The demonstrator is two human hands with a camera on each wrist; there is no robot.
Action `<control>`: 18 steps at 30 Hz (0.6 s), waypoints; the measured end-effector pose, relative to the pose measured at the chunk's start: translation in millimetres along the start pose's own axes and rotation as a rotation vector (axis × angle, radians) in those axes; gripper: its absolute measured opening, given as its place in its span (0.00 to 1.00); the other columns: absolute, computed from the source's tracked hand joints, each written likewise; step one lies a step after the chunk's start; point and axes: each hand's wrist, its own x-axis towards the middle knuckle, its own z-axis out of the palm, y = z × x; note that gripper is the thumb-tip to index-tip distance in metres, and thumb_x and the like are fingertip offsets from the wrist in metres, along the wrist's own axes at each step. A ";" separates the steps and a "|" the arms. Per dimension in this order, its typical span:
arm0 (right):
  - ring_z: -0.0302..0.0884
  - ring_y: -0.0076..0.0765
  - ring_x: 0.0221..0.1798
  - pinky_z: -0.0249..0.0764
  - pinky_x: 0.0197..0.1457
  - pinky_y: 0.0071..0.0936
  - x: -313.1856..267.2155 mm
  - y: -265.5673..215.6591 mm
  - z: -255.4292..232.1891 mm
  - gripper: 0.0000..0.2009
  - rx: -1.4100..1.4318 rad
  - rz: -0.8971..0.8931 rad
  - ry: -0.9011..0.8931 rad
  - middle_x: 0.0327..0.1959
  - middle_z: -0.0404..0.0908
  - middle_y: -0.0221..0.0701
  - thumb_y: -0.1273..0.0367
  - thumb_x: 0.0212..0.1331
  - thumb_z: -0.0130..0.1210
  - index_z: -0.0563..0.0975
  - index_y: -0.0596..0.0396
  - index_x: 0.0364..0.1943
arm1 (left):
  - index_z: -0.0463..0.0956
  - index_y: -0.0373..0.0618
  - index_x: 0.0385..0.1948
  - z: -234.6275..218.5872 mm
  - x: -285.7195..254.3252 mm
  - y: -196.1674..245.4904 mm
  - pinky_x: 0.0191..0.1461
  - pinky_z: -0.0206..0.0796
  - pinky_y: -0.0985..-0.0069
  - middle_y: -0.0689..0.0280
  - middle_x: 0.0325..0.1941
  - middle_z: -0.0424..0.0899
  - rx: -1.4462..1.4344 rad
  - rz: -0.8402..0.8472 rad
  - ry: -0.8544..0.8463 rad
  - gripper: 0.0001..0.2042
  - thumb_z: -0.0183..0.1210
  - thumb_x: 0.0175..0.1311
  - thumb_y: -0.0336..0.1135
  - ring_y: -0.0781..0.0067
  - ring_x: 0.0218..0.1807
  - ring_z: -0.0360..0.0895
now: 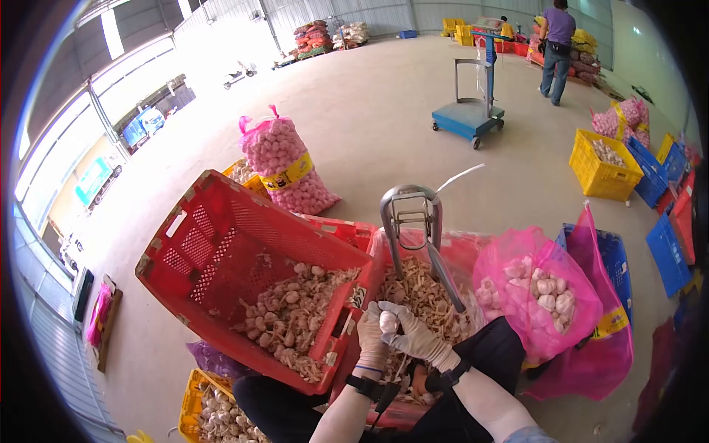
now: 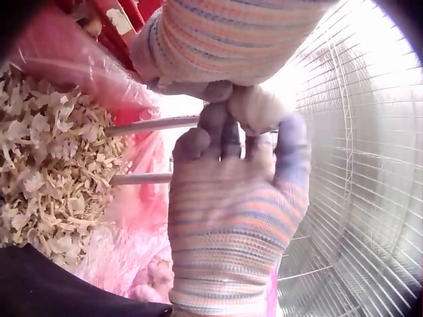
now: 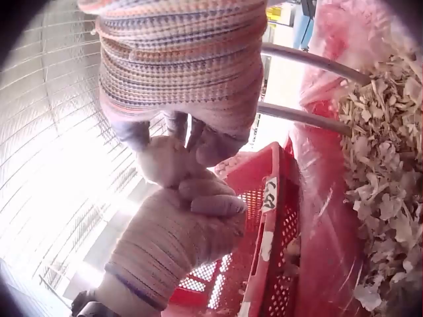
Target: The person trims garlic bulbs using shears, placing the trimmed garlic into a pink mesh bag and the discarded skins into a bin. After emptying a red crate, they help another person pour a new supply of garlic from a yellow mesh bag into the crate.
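Left hand [image 1: 370,341] and right hand [image 1: 425,342], fingers curled, pinch one garlic bulb [image 1: 388,321] between their fingertips. It sits over peelings [image 1: 402,284], just beside the red crate's [image 1: 255,230] right edge, near the metal tool's [image 1: 447,279] lower handle.

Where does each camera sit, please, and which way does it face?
Head: worn on the head, facing forward and down at the garlic bulb; left hand, right hand, forearms and legs show.
Left wrist: on that wrist, facing the bulb; left hand above, right hand below.
Right wrist: on that wrist, facing the bulb; right hand above, left hand below.
Shared by both wrist views: bulb, both hands, metal bars, peelings.
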 end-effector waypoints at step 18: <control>0.67 0.24 0.57 0.60 0.67 0.26 -6.3 16.4 -4.3 0.33 0.210 0.136 0.194 0.53 0.74 0.27 0.41 0.70 0.36 0.71 0.55 0.60 | 0.76 0.45 0.55 -2.3 -38.0 19.6 0.53 0.69 0.72 0.64 0.44 0.76 0.707 0.553 -0.389 0.21 0.65 0.57 0.29 0.68 0.44 0.76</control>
